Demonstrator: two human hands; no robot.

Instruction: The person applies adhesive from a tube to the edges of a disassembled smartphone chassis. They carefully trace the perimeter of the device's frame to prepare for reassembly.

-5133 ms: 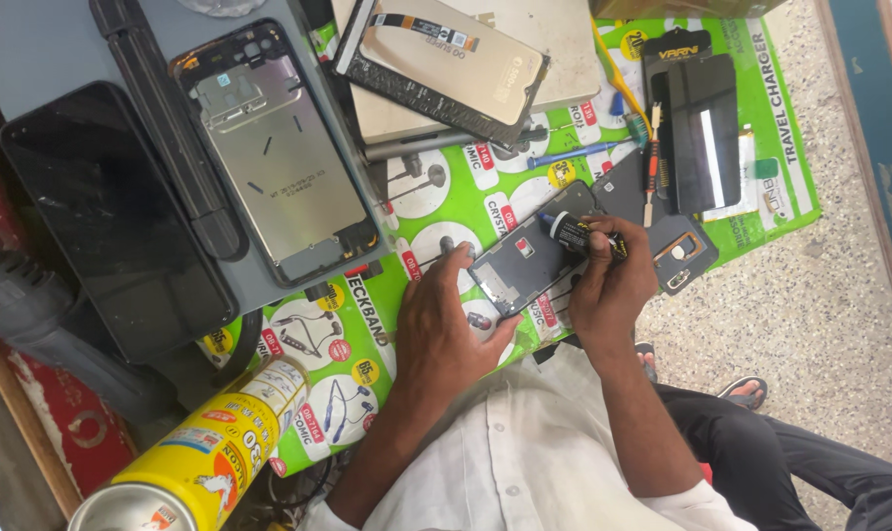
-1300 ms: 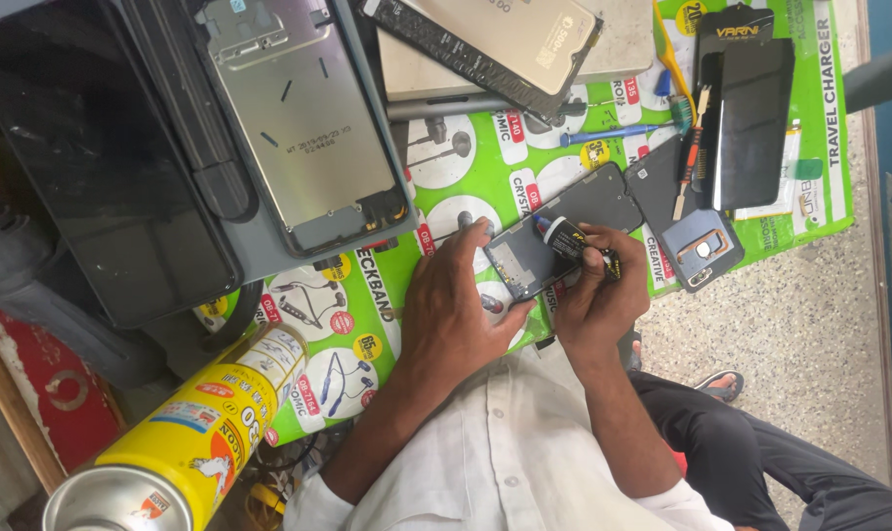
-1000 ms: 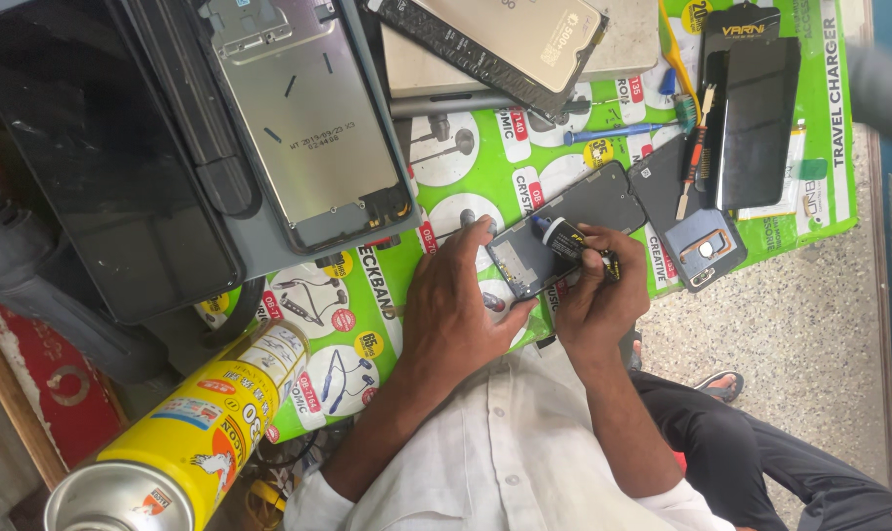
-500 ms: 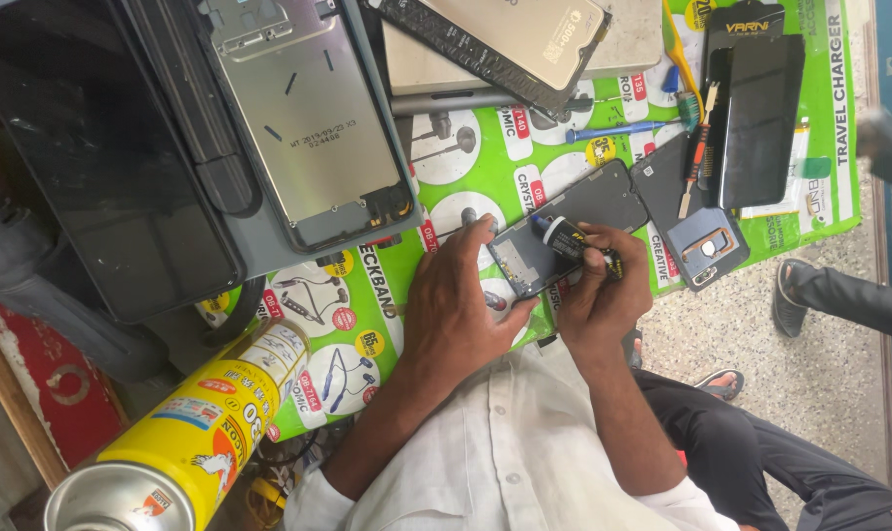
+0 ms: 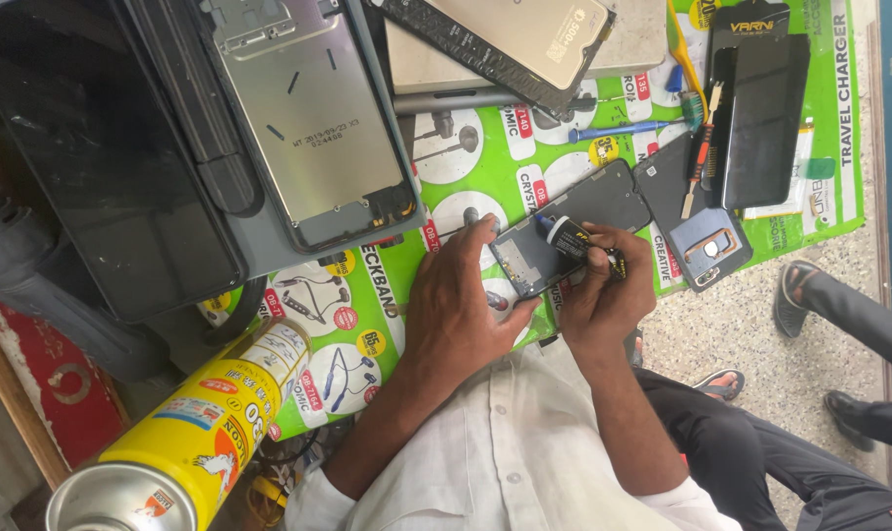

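Left hand (image 5: 465,310) clamps the opened phone (image 5: 564,228) on its near edge, flat on the green printed mat (image 5: 387,295); right hand (image 5: 603,285) pinches a small dark tube (image 5: 569,236), tip on the phone's inside — yellow spray can (image 5: 200,433) lies near the left elbow.

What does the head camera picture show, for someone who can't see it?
A left hand steadies an opened dark phone on a green printed mat, while the right hand presses a small black tube to it. A yellow spray can lies nearby.
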